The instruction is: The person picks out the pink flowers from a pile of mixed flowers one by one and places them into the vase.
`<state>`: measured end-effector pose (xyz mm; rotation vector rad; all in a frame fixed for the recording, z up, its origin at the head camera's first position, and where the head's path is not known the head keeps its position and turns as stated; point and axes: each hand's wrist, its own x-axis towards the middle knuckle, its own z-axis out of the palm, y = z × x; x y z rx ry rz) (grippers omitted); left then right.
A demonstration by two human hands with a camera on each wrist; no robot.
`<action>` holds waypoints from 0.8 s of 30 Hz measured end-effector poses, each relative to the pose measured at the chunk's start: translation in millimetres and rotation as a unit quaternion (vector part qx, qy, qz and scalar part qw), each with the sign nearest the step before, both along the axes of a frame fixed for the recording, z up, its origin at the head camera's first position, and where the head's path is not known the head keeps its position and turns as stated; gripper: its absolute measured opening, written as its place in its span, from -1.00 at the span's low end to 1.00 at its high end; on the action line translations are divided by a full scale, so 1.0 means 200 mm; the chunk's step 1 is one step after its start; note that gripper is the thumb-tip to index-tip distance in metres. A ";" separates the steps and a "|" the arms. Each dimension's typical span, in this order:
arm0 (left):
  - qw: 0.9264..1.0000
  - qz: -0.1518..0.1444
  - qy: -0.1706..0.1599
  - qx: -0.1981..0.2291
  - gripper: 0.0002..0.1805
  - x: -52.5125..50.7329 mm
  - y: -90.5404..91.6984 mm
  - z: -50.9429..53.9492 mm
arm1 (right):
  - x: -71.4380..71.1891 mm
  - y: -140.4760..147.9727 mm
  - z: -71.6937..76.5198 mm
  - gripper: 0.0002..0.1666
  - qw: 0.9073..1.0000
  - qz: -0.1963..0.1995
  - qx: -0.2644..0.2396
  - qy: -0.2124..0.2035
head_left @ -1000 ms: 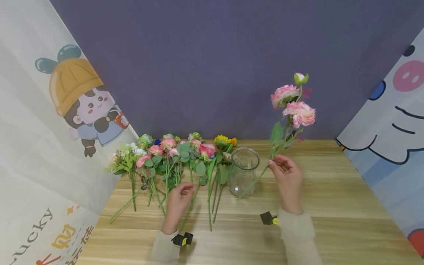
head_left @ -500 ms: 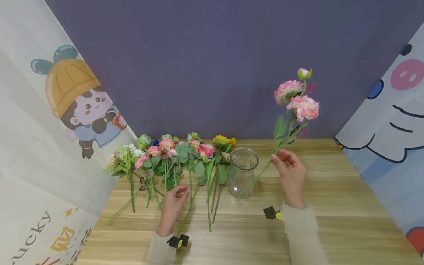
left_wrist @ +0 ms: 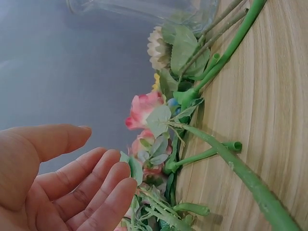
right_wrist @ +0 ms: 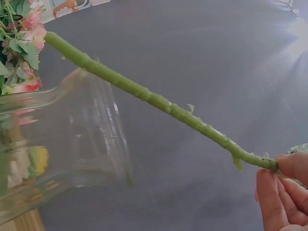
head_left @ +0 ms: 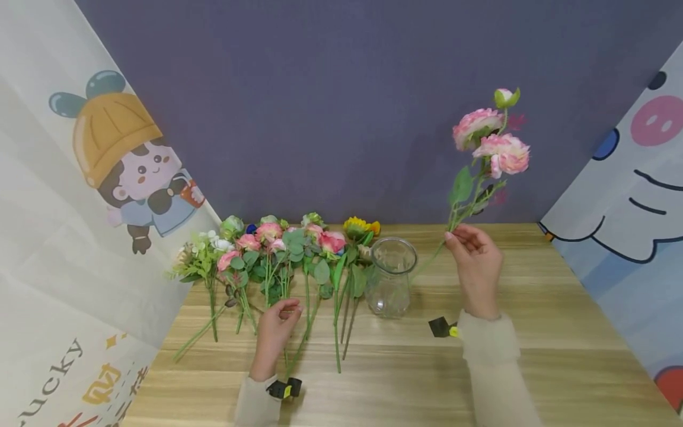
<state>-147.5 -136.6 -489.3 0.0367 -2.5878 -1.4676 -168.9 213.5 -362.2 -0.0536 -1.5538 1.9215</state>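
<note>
At 9 o'clock from my nearer right hand (head_left: 476, 268), pinching pink flower (head_left: 503, 155) slanted 1-to-7, stands vase (head_left: 389, 287); left hand (head_left: 274, 339) loose.

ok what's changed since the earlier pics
Seen from the head view, the right hand has moved up and to the right, carrying the pink flower spray with it, so its stem no longer crosses the glass jar. The left hand has drifted slightly left. Neither hand has taken hold of or let go of anything. The jar and the row of other flowers stayed put.
</note>
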 end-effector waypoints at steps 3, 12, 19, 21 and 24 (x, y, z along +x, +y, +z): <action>1.000 -0.001 0.000 0.001 -0.77 0.00 0.00 0.00 | -0.01 0.01 0.01 -0.82 1.000 0.000 -0.006 0.004; 1.000 0.002 -0.008 -0.002 -0.77 -0.01 -0.01 -0.02 | -0.06 0.04 0.04 -0.82 0.998 0.013 -0.054 0.030; 1.000 0.002 -0.009 -0.013 -0.75 -0.01 -0.02 -0.03 | -0.09 0.05 0.07 -0.82 0.997 0.021 -0.063 0.027; 1.000 0.002 -0.011 -0.015 -0.75 -0.01 -0.02 -0.03 | -0.09 0.05 0.07 -0.83 0.997 0.022 -0.062 0.031; 1.000 0.002 -0.014 -0.015 -0.75 -0.01 -0.02 -0.03 | -0.11 0.05 0.08 -0.83 0.997 0.024 -0.063 0.037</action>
